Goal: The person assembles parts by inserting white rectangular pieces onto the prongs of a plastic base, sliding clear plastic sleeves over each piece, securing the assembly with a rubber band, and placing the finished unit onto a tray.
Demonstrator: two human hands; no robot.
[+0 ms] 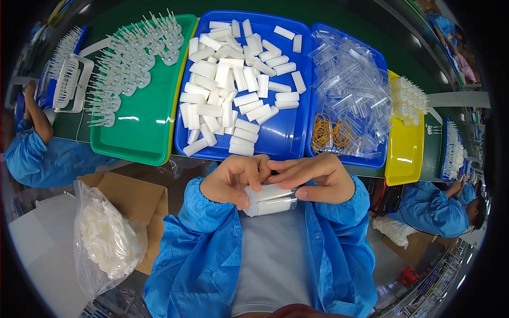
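Close to my chest, my left hand is closed on a translucent round-based holder, thumb below and fingers above. Clear plastic tubes lie sideways from that base, with white cylinders inside. At the tubes' right end my right hand has its fingers laid over a white cylinder and its thumb by the tube mouth. Just beyond both hands, a blue tray bears many white cylinders. Right of it, another blue tray has loose clear tubes and yellow rubber bands.
A green tray with spiky pronged holders stands at the left, a yellow tray with bundled white pieces at the right. Below left are a cardboard box and a bag of white pieces. Co-workers in blue sit on both sides.
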